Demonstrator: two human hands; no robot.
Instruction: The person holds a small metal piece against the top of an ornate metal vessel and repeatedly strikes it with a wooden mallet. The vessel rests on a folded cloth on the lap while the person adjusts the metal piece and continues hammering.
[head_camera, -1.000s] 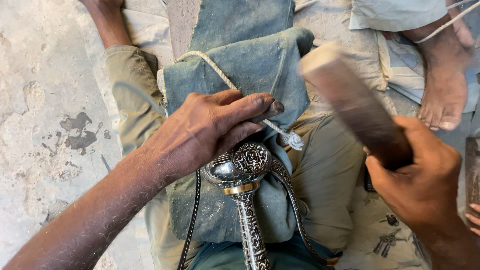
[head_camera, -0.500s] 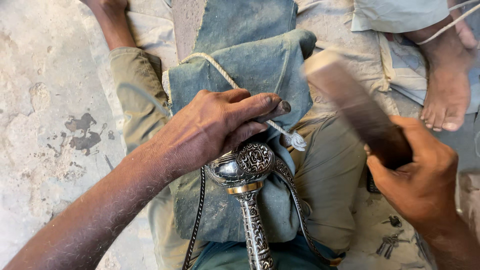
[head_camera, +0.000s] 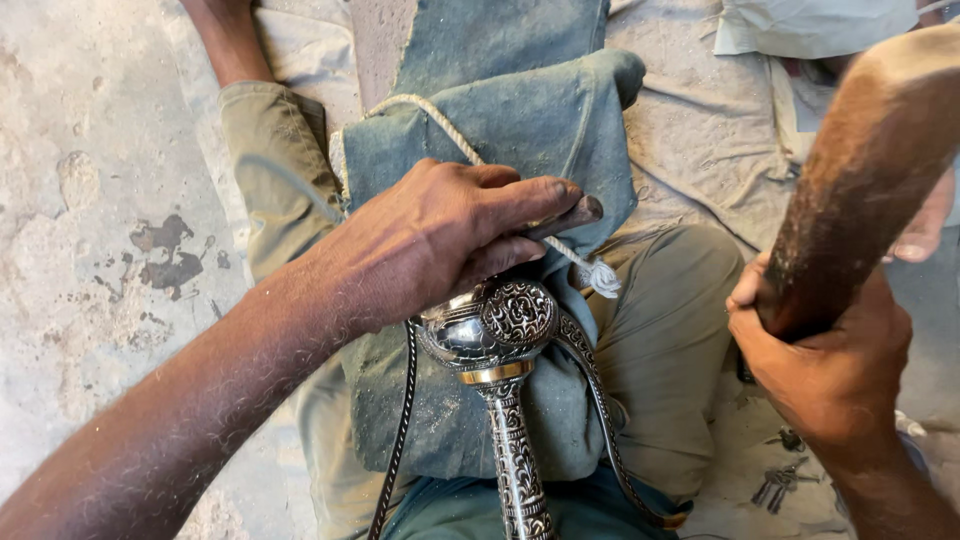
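Left grip: the left hand (head_camera: 440, 240) is clenched around a thin dark metal punch (head_camera: 570, 217), whose tip pokes out past the fingers.
Right grip: the right hand (head_camera: 825, 365) grasps a brown wooden mallet (head_camera: 865, 175), raised and tilted at the right edge.
Workpiece: an engraved silver hilt (head_camera: 495, 335) with a gold band lies just under the left hand, its patterned shaft (head_camera: 518, 470) running toward the bottom edge.
Support: the hilt rests on a dusty blue denim cloth (head_camera: 520, 110) over the person's lap, with a white rope (head_camera: 440, 125) crossing it.
Surroundings: stained concrete floor (head_camera: 90, 200) at left; small keys (head_camera: 775, 485) lie near the right wrist.
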